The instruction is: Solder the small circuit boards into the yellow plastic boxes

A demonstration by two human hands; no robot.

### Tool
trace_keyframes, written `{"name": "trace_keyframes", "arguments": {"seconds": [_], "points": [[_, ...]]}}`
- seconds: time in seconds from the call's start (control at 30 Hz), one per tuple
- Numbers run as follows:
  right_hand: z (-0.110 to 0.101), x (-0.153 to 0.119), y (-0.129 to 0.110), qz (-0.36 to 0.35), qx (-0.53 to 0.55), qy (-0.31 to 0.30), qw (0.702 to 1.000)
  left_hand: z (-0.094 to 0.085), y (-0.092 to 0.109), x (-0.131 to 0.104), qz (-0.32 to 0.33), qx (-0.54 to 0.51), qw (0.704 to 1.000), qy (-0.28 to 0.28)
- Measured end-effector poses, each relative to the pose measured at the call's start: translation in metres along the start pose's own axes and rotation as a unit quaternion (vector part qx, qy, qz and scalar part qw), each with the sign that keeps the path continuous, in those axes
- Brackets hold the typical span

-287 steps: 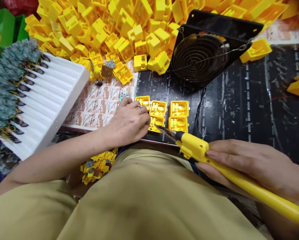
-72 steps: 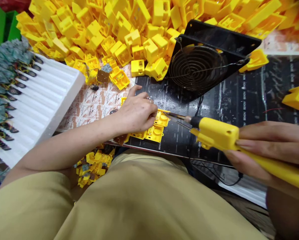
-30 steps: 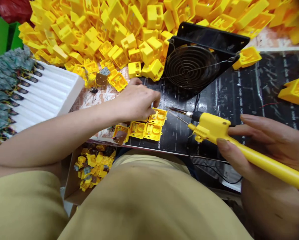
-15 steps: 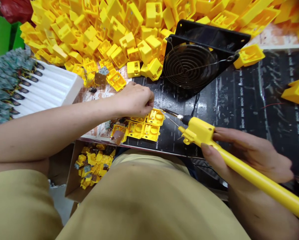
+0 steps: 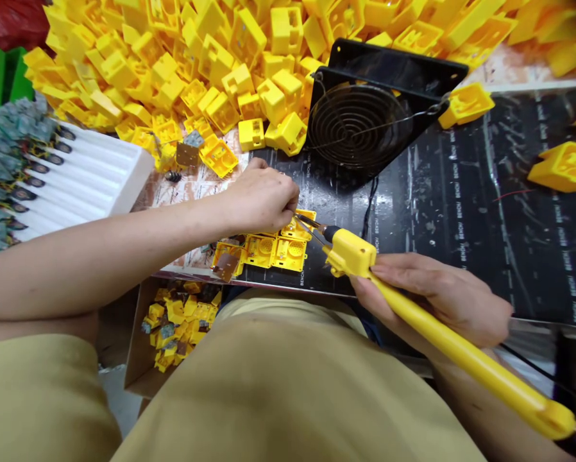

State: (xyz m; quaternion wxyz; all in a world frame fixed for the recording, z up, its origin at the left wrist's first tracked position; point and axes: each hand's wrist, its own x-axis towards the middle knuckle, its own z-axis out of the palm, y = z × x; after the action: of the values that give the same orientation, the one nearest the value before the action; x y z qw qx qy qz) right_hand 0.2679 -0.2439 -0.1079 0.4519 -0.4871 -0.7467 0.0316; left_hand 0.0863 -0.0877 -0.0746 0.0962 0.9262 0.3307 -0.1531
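My right hand [image 5: 437,295] is wrapped round a yellow soldering iron [image 5: 442,327] with a thin feed tube beside its tip. That tip reaches into the upper right yellow plastic housing [image 5: 312,218] of a small cluster on the bench. My left hand [image 5: 269,196] hovers over the same cluster with its fingers pinched together; what they hold, if anything, is hidden. Closer to the bench edge are more open housings [image 5: 290,253] with round speaker grilles. A brown circuit board [image 5: 226,264] lies on the leftmost one.
A black fan [image 5: 365,119] stands behind my hands. Behind it is a large heap of yellow housings [image 5: 172,70]. A white foam tray [image 5: 95,167] with wired grey parts is at left. Below the bench edge, a cardboard box [image 5: 136,346] holds yellow pieces.
My right hand has brought the soldering iron left, so its tip now meets the upper right housing. My left hand stays nearly in place, pinched. The whole view has shifted slightly.
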Motion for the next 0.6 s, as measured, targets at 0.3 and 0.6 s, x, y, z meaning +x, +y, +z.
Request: {"name": "trace_keyframes", "arguments": {"seconds": [0.3,0.6], "points": [[-0.016,0.006,-0.006,0.051,-0.034,-0.063,0.996,0.001,0.0,0.001,0.014,-0.014,1.0,0.016],[-0.011,0.007,-0.001,0.021,0.002,-0.05,0.999,-0.001,0.001,0.002,0.002,-0.006,1.0,-0.002]]}}
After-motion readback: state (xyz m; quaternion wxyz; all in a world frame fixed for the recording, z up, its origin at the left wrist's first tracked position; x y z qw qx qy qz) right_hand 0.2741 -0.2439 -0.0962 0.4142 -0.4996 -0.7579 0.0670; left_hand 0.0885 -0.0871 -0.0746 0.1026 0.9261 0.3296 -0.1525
